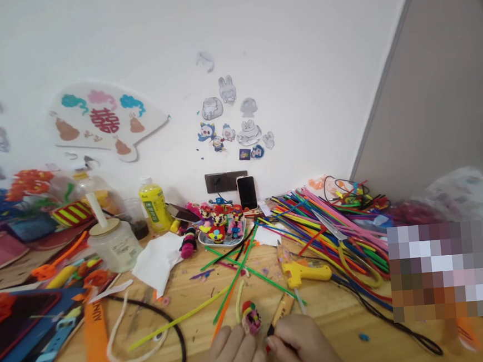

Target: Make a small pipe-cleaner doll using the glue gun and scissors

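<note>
Doll (250,317) is red-topped; remainder unclear. Left fingers (236,343) curl against it, right fingers (287,334) curl nearby; I cannot confirm either grip.

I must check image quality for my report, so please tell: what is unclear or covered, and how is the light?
Head view, light: soft, fairly even on the white wall; head view, right: a pixelated block covers part of the scene, and the plastic bag above it looks hazy; head view, bottom: the small figure by the left hand is too soft for fine detail.
</note>
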Available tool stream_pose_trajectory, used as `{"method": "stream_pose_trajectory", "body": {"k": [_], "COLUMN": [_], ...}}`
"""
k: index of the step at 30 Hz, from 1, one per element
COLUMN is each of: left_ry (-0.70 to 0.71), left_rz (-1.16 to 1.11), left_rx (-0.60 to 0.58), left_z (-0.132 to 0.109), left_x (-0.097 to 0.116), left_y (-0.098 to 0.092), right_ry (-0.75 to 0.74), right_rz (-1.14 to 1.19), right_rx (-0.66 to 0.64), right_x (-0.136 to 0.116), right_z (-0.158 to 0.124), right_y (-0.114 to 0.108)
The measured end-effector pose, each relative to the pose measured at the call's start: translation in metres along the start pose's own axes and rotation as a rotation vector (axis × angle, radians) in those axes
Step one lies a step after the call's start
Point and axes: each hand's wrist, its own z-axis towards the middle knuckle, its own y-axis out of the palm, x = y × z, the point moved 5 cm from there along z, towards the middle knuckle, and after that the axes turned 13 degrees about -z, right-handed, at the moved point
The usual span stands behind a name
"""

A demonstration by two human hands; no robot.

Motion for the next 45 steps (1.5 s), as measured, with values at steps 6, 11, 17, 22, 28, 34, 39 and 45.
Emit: {"method": "stream_pose_trajectory", "body": {"k": [6,11,17,22,28,34,39,45], "left_ry": [-0.158,-0.42,-0.534,-0.571,-0.519,-0.51,-0.498,-0.566], "left_rz": [-0.217,-0.521,-0.703,-0.768,-0.817,-0.863,-0.836,-0.801], "left_rx": [-0.037,-0.215,-0.355,-0.344,-0.344,-0.344,-0.333,-0.281], "left_z": [-0.005,-0.006,-0.006,-0.002,0.0,0.002,0.005,0.0], "left_x": [-0.006,-0.013,-0.013,-0.011,-0.009,-0.009,-0.008,-0.014], "left_y": [0.004,0.005,0.011,0.006,0.007,0.01,0.007,0.006], "right_ry": [0.294,0.513,0.617,0.599,0.579,0.607,0.596,0.636], "right_rz": [0.355,0.889,1.243,1.222,1.217,1.288,1.254,1.245], "right_rx": [-0.141,-0.276,-0.372,-0.415,-0.42,-0.438,-0.424,-0.374], "right_x": [0.004,-0.002,-0.001,0.0,0.002,0.002,0.002,0.002], "right_z": [0.0,-0.002,-0.012,-0.013,-0.016,-0.02,-0.017,-0.013], "right_y": [0.001,0.011,0.028,0.026,0.029,0.034,0.033,0.028]}}
